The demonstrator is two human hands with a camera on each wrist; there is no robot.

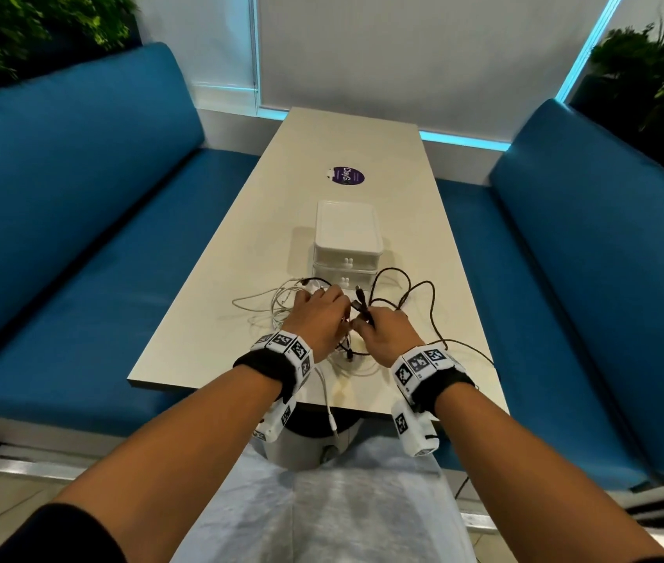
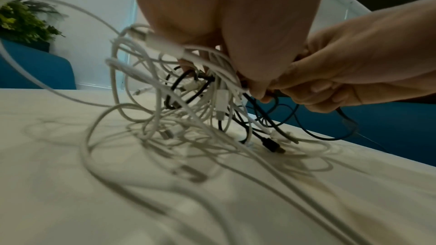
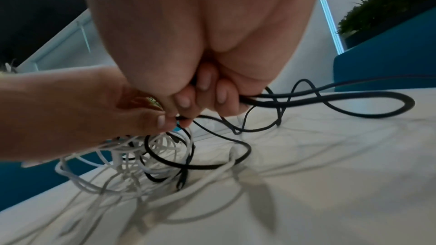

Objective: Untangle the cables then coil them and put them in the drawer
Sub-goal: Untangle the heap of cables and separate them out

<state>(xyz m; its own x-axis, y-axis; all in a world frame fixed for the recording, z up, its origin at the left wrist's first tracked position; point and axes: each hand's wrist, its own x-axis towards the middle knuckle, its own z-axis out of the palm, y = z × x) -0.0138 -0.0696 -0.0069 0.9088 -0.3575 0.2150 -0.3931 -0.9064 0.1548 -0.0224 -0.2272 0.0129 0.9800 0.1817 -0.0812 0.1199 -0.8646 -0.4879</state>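
A tangle of white cables (image 1: 277, 300) and black cables (image 1: 431, 302) lies on the near end of the table (image 1: 208, 319), just in front of a small white two-drawer unit (image 1: 347, 233) with both drawers closed. My left hand (image 1: 322, 314) grips the white cables (image 2: 151, 88) and lifts the bunch off the table. Its thumb and finger also pinch a black strand. Right beside it, my right hand (image 1: 379, 329) curls round a bundle of black cables (image 3: 354, 98). The two hands (image 3: 184, 111) touch at the fingertips. A black plug (image 2: 271, 145) rests on the table.
One white cable end (image 1: 329, 408) hangs over the table's near edge. A purple sticker (image 1: 345, 175) lies beyond the drawer unit. Blue benches (image 1: 78, 205) (image 1: 590, 245) run along both sides, with plants (image 1: 663, 75) behind them.
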